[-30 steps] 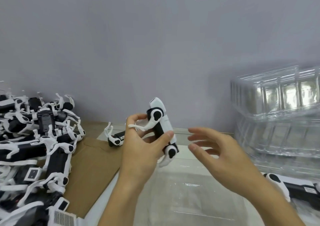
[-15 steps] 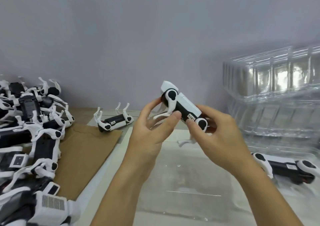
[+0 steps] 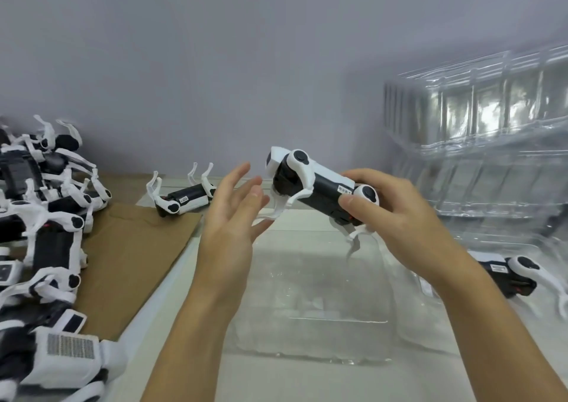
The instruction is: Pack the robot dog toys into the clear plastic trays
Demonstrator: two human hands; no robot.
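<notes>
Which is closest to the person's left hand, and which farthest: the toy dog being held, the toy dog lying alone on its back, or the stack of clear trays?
From the left hand, in the head view:
1. Held toy dog, just to its right, gripped by the right hand.
2. Upturned toy dog, to its left at the cardboard's edge.
3. Stack of clear trays, far right by the wall.

Soft, even indoor light; glare on stacked clear trays [image 3: 491,115]; wide-angle bending and blur at edges.

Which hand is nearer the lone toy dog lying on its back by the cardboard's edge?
Left. The left hand, open, hovers just right of that upturned toy dog. The right hand is farther right, gripping another toy dog above the clear tray.
</notes>
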